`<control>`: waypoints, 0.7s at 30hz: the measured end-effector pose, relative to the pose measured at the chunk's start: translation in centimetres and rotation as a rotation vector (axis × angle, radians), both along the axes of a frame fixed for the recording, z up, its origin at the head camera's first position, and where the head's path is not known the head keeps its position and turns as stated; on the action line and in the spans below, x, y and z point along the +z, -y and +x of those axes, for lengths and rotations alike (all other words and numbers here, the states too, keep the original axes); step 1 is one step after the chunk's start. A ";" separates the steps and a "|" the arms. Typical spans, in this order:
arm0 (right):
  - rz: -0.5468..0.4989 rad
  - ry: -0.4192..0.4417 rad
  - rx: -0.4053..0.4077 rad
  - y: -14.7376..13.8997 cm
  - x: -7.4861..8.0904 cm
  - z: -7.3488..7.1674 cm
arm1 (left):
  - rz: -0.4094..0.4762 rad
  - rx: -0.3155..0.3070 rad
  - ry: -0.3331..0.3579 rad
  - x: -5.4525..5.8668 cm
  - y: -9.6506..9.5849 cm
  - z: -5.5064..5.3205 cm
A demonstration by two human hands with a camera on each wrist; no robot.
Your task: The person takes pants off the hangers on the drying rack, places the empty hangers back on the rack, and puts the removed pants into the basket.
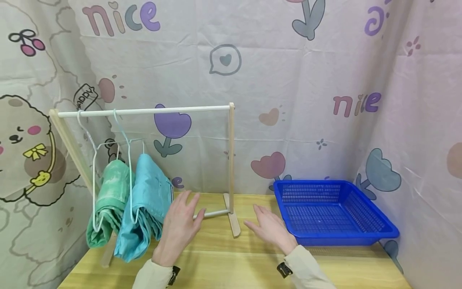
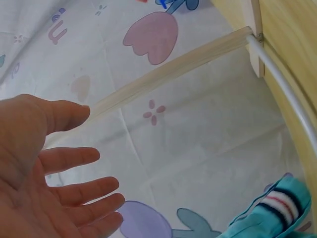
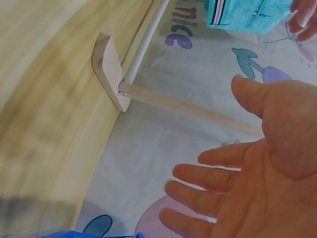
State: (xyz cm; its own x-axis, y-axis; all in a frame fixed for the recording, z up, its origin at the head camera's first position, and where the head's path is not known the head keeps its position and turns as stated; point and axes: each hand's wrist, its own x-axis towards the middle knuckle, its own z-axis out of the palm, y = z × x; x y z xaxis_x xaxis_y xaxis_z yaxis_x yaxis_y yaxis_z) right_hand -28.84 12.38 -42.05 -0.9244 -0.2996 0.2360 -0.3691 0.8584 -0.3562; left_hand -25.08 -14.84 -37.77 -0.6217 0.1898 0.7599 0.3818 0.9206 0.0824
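Note:
Fingers spread and holding nothing, my left hand (image 1: 180,224) is just right of a folded blue garment (image 1: 149,200), overlapping its edge in the head view. My right hand (image 1: 270,226) also has its fingers extended and grips nothing, left of a blue plastic basket (image 1: 332,216). The blue garment hangs over a pale hanger (image 1: 130,168) on the rack's white rail (image 1: 173,110). Farther left, a green garment (image 1: 115,188) drapes over a white hanger (image 1: 94,180) on the same rail. In the left wrist view, the blue garment's striped trim (image 2: 282,203) shows at the lower right.
The rack's right wooden post (image 1: 232,160) rises from a foot (image 1: 234,220) between my hands, with a low white bar (image 1: 213,214) running left from it. Everything stands on a wood-grain table (image 1: 223,265). A printed curtain (image 1: 202,88) closes off the back and sides.

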 end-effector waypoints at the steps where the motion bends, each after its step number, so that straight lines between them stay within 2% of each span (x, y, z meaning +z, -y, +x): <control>1: -0.001 -0.002 0.006 0.2 0.1 -0.2 | 0.004 0.001 -0.006 0.2 0.0 0.1; 6: -0.035 -0.009 0.030 1.3 1.1 -1.2 | 0.014 0.012 -0.051 1.1 0.4 0.6; 11: -0.036 -0.094 0.074 2.4 1.8 -2.3 | 0.081 0.032 -0.133 1.9 0.9 1.0; 14: -0.004 -0.167 0.105 2.9 2.1 -2.9 | 0.122 0.025 -0.201 2.6 1.1 1.7; 18: 0.011 -0.218 0.106 3.5 2.6 -4.0 | 0.152 0.007 -0.294 3.5 1.3 3.0; 21: 0.006 -0.245 0.093 3.7 3.3 -4.9 | 0.153 0.020 -0.324 4.1 1.6 3.6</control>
State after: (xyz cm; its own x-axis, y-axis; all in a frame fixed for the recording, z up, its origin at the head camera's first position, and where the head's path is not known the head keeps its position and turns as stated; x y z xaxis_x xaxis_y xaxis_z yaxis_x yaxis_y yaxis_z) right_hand -33.76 8.66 -38.71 -0.8084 -0.3826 0.4474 -0.5212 0.8185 -0.2416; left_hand -21.47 -16.44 -33.69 -0.3458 0.0490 0.9370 0.3924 0.9147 0.0970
